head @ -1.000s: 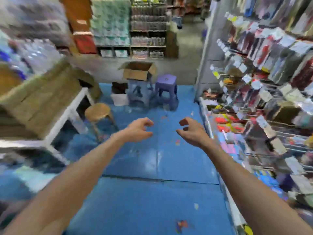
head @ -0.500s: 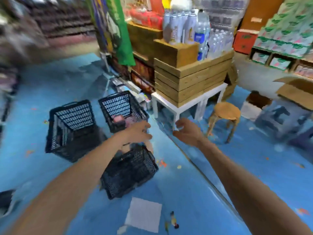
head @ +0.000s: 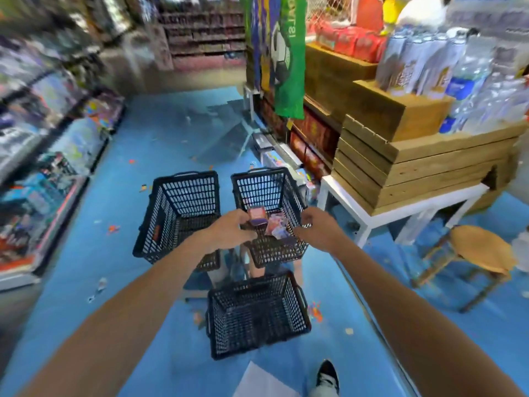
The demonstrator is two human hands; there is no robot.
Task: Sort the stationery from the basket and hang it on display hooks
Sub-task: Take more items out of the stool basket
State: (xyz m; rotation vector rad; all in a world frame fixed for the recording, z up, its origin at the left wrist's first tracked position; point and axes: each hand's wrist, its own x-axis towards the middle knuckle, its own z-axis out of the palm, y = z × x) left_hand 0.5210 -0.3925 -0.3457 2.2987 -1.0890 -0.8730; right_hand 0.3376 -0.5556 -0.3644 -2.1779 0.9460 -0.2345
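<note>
Stationery packets (head: pixel 275 226) lie in the far right basket (head: pixel 264 190), one of three black ones on the blue floor (head: pixel 108 262). The left hand (head: pixel 229 232) reaches in with its fingers curled beside a packet, and I cannot tell if it grips. The right hand (head: pixel 317 229) hovers at the right rim, loosely curled and empty.

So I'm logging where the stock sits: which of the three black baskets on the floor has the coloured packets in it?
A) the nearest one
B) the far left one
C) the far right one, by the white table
C: the pink and purple packets lie in the far right basket, which stands next to the white table.
</note>
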